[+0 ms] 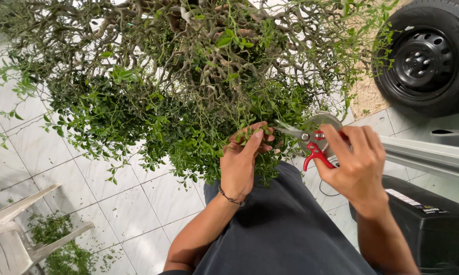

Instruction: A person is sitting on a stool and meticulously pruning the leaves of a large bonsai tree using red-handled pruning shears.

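While my left hand pinches a leafy twig of the shrub between thumb and curled fingers, closed firmly on it, my right hand wraps around the red-handled pruning shears. The blades point toward my left fingertips, nearly shut, their tips just beside the twig I hold. I judge the cut goes best if I keep the twig pulled lightly taut away from the tangle of bare branches beyond my fingers, so the blades meet only that one stem. My left fingertips should stay on the near side of the blades, well off the cutting edge. Clippings lie on the tiled floor far below my left wrist, beside a white plastic chair.
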